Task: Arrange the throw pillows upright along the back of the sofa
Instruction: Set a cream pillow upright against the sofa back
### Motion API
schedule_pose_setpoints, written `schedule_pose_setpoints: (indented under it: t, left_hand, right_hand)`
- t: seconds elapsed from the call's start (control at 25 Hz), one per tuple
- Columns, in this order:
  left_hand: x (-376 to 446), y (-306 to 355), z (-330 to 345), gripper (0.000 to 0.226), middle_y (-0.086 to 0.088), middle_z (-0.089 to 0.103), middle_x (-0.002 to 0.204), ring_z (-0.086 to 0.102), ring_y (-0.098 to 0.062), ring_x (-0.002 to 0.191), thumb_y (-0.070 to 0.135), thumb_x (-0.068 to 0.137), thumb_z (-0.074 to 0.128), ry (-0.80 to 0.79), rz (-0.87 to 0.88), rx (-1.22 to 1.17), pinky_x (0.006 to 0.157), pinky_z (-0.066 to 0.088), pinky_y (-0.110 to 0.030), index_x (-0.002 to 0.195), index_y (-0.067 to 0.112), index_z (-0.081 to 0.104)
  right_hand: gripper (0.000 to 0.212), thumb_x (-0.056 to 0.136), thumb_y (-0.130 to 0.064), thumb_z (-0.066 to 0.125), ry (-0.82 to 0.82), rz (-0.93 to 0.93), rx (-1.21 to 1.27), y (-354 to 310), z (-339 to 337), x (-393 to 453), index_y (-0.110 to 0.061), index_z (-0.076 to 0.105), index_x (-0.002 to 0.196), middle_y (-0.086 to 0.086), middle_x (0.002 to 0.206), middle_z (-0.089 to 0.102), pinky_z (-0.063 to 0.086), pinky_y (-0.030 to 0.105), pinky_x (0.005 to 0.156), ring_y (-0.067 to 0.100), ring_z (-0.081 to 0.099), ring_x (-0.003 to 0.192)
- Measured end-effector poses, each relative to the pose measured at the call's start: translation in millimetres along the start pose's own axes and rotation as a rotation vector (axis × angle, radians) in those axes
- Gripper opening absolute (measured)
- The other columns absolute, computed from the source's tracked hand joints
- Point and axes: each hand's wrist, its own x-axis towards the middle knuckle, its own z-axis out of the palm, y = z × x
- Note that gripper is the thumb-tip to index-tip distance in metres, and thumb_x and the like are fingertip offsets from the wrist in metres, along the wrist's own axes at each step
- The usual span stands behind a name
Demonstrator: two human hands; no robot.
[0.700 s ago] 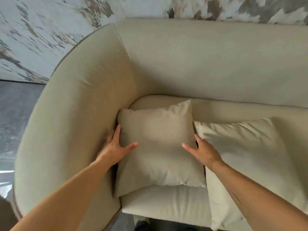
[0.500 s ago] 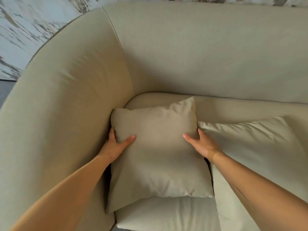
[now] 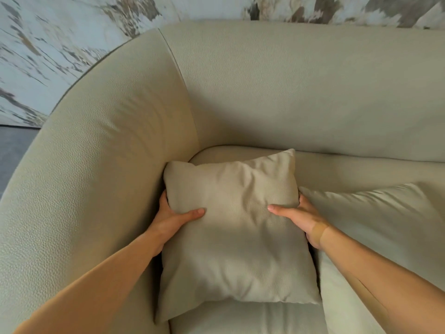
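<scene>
A beige square throw pillow [image 3: 236, 237] lies tilted in the left corner of the beige sofa [image 3: 301, 92], its far corners lifted toward the backrest. My left hand [image 3: 173, 220] grips its left edge, thumb on top and fingers tucked behind. My right hand [image 3: 298, 218] grips the right edge the same way. A paler cream pillow [image 3: 380, 225] lies flat on the seat to the right, its left edge under my right hand. Another cream pillow [image 3: 248, 319] lies under the beige one at the front.
The curved sofa arm [image 3: 96, 177] wraps close around the left side of the pillow. A strip of seat cushion [image 3: 349, 169] shows between the pillows and the backrest. A marbled wall [image 3: 60, 44] rises behind the sofa, with grey floor [image 3: 12, 150] at far left.
Both hands have closed from resting flat at the pillow's sides to gripping its edges, thumbs pressing in. The pillow's fabric now bunches between them.
</scene>
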Motion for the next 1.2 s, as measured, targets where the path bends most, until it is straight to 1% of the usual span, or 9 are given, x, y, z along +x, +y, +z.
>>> schedule_pose_setpoints:
  t: [0.2, 0.32, 0.4, 0.52, 0.64, 0.76, 0.88, 1.04, 1.2]
  left_hand:
    - [-29.4, 57.9, -7.6, 0.136, 0.018, 0.035, 0.143, 0.041, -0.007, 0.127, 0.033, 0.05, 0.095, 0.058, 0.253, 0.009, 0.105, 0.034, -0.028, 0.149, 0.047, 0.004]
    - [-21.8, 96.5, -12.2, 0.142, 0.023, 0.028, 0.148, 0.036, -0.004, 0.132, 0.031, 0.046, 0.097, 0.06, 0.39, 0.024, 0.11, 0.031, -0.03, 0.148, 0.05, -0.001]
    - [-10.2, 119.2, -13.5, 0.144, 0.023, 0.028, 0.15, 0.036, -0.006, 0.135, 0.035, 0.041, 0.098, 0.058, 0.448, 0.05, 0.114, 0.031, -0.035, 0.147, 0.052, 0.001]
    - [7.8, 141.5, -13.0, 0.145, 0.021, 0.033, 0.147, 0.04, -0.01, 0.132, 0.041, 0.038, 0.098, 0.059, 0.459, 0.08, 0.114, 0.034, -0.041, 0.144, 0.057, 0.0]
    - [22.6, 149.5, -7.2, 0.145, 0.023, 0.032, 0.146, 0.04, -0.009, 0.132, 0.041, 0.04, 0.097, 0.036, 0.481, 0.097, 0.113, 0.034, -0.038, 0.144, 0.056, -0.003]
    - [37.3, 153.0, 2.7, 0.144, 0.026, 0.03, 0.141, 0.035, -0.005, 0.129, 0.036, 0.048, 0.096, -0.021, 0.447, 0.139, 0.108, 0.03, -0.029, 0.147, 0.05, -0.007]
    - [51.3, 147.1, 4.3, 0.14, 0.023, 0.034, 0.144, 0.036, -0.009, 0.133, 0.038, 0.047, 0.096, -0.001, 0.413, 0.205, 0.112, 0.03, -0.032, 0.147, 0.049, -0.001]
    - [59.5, 142.3, 3.6, 0.133, 0.013, 0.036, 0.15, 0.038, -0.018, 0.136, 0.035, 0.055, 0.092, 0.082, 0.379, 0.358, 0.106, 0.031, -0.028, 0.149, 0.048, -0.002]
    - [61.0, 144.3, 7.2, 0.134, 0.008, 0.035, 0.152, 0.041, -0.024, 0.135, 0.037, 0.061, 0.089, 0.117, 0.374, 0.382, 0.102, 0.034, -0.03, 0.149, 0.045, -0.011]
  right_hand:
    - [0.1, 0.046, -0.029, 0.094, 0.008, -0.089, 0.072, -55.4, -12.6, -29.3, -0.036, 0.039, 0.128, -0.009, 0.119, 0.064, 0.049, 0.034, 0.081, 0.016, 0.061, 0.108]
    - [0.108, 0.041, -0.033, 0.095, 0.022, -0.135, 0.072, -95.2, -21.3, -26.9, -0.041, 0.035, 0.131, -0.017, 0.122, 0.06, 0.047, 0.053, 0.09, 0.018, 0.058, 0.112]
    - [0.116, 0.046, -0.032, 0.094, 0.047, -0.195, 0.075, -116.2, -23.5, -24.2, -0.044, 0.025, 0.138, -0.021, 0.125, 0.053, 0.046, 0.056, 0.091, 0.019, 0.054, 0.115]
    - [0.12, 0.047, -0.034, 0.093, 0.098, -0.304, 0.067, -137.4, -25.9, -15.1, -0.052, 0.018, 0.138, -0.025, 0.13, 0.046, 0.047, 0.054, 0.087, 0.017, 0.048, 0.12]
    - [0.12, 0.052, -0.028, 0.093, 0.126, -0.376, 0.068, -148.6, -32.5, -4.0, -0.05, 0.016, 0.141, -0.023, 0.134, 0.044, 0.046, 0.047, 0.086, 0.016, 0.046, 0.124]
    - [0.118, 0.055, -0.028, 0.091, 0.155, -0.368, 0.041, -151.1, -40.3, 9.0, -0.049, 0.014, 0.142, -0.022, 0.135, 0.043, 0.044, 0.048, 0.093, 0.016, 0.044, 0.125]
    - [0.122, 0.053, -0.029, 0.091, 0.157, -0.374, 0.025, -141.1, -35.6, 21.5, -0.05, 0.01, 0.141, -0.02, 0.141, 0.039, 0.04, 0.053, 0.105, 0.016, 0.042, 0.128]
    - [0.117, 0.065, -0.018, 0.086, 0.144, -0.339, 0.013, -124.4, -29.1, 33.2, -0.042, 0.005, 0.146, -0.018, 0.138, 0.032, 0.042, 0.053, 0.104, 0.018, 0.039, 0.131]
    - [0.123, 0.059, -0.022, 0.089, 0.179, -0.342, -0.047, -124.6, -26.8, 37.7, -0.038, 0.005, 0.147, -0.015, 0.138, 0.035, 0.037, 0.048, 0.11, 0.019, 0.039, 0.133]
